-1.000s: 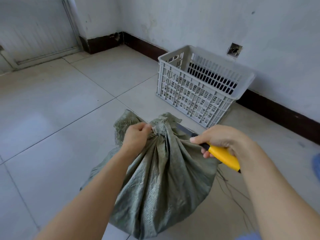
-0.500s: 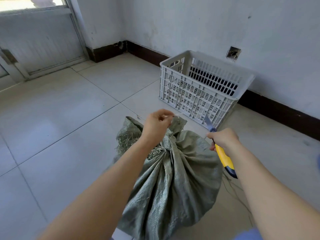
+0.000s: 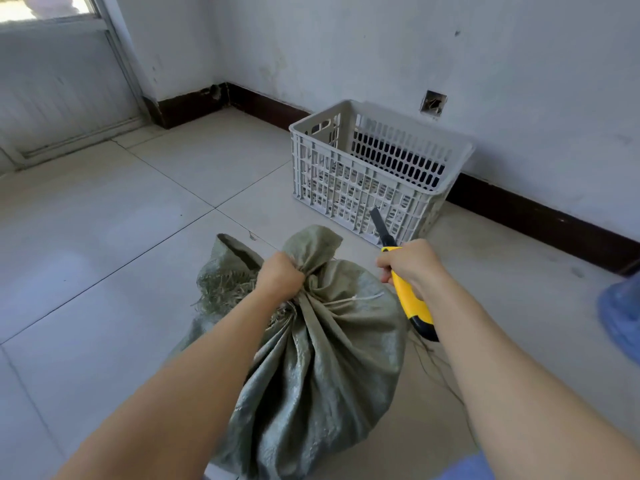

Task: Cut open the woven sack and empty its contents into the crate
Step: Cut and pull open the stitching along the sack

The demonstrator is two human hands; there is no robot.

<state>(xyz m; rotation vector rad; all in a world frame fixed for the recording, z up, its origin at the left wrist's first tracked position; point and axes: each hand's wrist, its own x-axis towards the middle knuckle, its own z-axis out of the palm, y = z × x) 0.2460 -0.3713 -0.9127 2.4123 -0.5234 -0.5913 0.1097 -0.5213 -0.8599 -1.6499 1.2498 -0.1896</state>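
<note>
the tiled floor (image 3: 114,244) is bearing all items. the white slatted crate (image 3: 349,174) is standing upright near the wall (image 3: 381,46), beyond the sack. the green woven sack (image 3: 322,362) is sitting on the floor in front of the person, neck bunched. the left hand (image 3: 280,276) is clenching the gathered neck. the right hand (image 3: 410,263) is gripping a yellow-handled knife (image 3: 410,303), blade pointing toward the crate, apart from the sack.

Bare forearms (image 3: 207,375) (blue clothing (image 3: 464,471) below)
</note>
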